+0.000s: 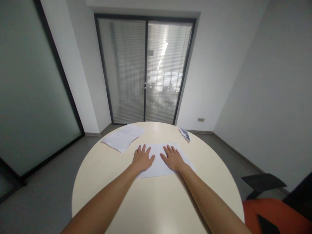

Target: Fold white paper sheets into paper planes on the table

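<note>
Head view: paper sheet (158, 167) beneath left hand (142, 159) and right hand (173, 159)
Both lie spread, gripping nothing; its long axis seemingly points toward the table's (151, 208) side edges.

You are facing a round cream table (156, 201); a black-framed glass partition with slatted blinds (146, 70) is standing behind it, an orange-seated black chair (275, 209) standing at its right.

Bare left hand (142, 160), bare right hand (173, 159), slim fingers (144, 148), uncovered forearms (109, 196) (tapering toward the wrists (135, 168))
</note>
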A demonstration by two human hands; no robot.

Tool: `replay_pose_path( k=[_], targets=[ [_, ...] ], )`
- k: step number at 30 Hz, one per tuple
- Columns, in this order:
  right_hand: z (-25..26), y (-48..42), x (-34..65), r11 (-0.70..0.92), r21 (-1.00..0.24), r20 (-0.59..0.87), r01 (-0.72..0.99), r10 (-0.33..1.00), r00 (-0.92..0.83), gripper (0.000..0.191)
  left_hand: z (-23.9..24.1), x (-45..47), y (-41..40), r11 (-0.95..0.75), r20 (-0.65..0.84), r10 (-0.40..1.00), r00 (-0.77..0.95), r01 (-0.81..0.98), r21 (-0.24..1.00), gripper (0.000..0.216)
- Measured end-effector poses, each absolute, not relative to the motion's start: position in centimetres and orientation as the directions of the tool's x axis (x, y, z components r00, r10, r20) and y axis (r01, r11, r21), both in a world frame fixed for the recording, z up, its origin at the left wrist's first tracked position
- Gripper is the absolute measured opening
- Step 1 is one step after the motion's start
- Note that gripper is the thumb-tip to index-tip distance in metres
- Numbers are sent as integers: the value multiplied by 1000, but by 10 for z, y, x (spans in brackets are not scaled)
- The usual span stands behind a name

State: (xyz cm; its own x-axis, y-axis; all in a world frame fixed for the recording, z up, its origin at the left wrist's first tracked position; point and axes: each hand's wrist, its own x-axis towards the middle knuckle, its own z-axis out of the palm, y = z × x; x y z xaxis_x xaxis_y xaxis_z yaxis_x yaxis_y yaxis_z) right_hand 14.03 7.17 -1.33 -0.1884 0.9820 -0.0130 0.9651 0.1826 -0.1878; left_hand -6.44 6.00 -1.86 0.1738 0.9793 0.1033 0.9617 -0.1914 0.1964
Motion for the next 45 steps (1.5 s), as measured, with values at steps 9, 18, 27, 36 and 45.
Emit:
replay_pose_path(
  k=[9, 18, 27, 36, 45],
  targets=[
    [-18, 84, 159, 272, -213, 62, 938, 962, -265, 72, -21, -72, 65, -139, 149, 982, 119, 981, 134, 72],
    [-14, 80, 182, 352, -209, 266, 913, 918, -293, 53, -15, -75, 58, -477, 50, 877, 477, 854, 208, 59],
    [-19, 77, 183, 8, -136, 20, 991, 1000, -5, 73, -16, -81, 50, -356, 63, 934, 351, 913, 199, 67],
    [-17, 77, 184, 43, -140, 43, 989, 998, -37, 68, -11, -87, 55, -482, 161, 875, 456, 845, 232, 62],
    [-9, 75, 190, 152, -197, 35, 969, 988, -148, 67, -3, -79, 58, -506, 303, 849, 432, 830, 236, 48]
  ],
)
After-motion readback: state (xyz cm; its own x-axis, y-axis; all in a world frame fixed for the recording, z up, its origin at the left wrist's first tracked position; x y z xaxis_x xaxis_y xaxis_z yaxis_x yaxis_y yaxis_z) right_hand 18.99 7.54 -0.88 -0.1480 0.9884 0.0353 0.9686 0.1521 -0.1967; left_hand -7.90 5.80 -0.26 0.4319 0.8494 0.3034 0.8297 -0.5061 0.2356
